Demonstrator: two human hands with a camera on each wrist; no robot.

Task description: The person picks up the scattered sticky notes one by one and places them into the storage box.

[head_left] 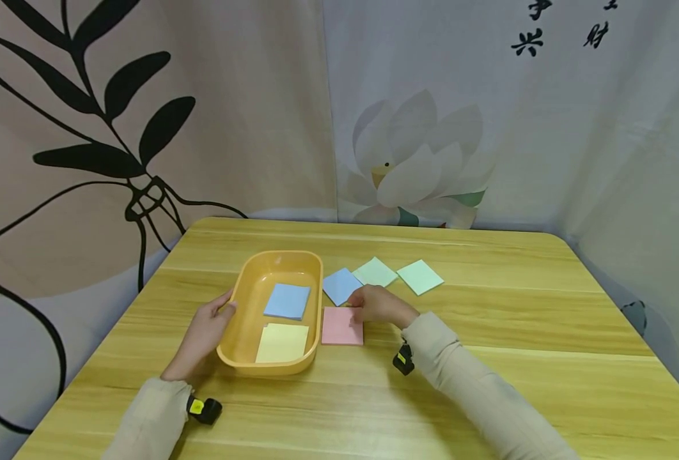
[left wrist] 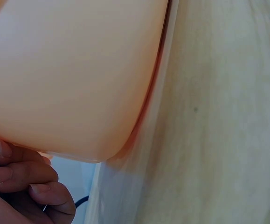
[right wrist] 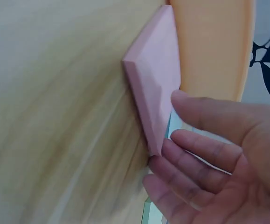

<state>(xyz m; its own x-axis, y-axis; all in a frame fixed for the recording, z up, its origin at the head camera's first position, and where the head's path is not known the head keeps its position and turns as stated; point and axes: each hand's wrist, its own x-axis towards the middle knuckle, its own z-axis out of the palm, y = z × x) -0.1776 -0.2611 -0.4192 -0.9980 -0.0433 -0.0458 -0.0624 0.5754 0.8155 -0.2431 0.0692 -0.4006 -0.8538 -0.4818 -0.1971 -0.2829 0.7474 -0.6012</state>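
In the head view, we see the left hand (head_left: 204, 329) gripping the rim of the orange tray (head_left: 245, 322), which sits between the two hands on the wooden surface (head_left: 316, 418). Inside, rightward of the left hand, lie a blue pad (head_left: 287, 301) and a yellow pad (head_left: 282, 344). The pink pad (head_left: 338, 329) rests just outside the tray wall, at the fingertips of the right hand (head_left: 382, 305); beyond that hand are another blue pad (head_left: 338, 285), a green pad (head_left: 376, 272) and a second green pad (head_left: 421, 277). In the left wrist view, we find bent fingers at the rim, the thumb's hold unclear there. In the right wrist view, the thumb stands apart from loosely bent fingers about the pink pad's corner; we see no closed pinch and cannot tell how firmly they touch. We judge that gripping only that corner could make the pad swing or slip, lifting it too low could knock it against the wall, and a left-hand tug could tilt the tray.
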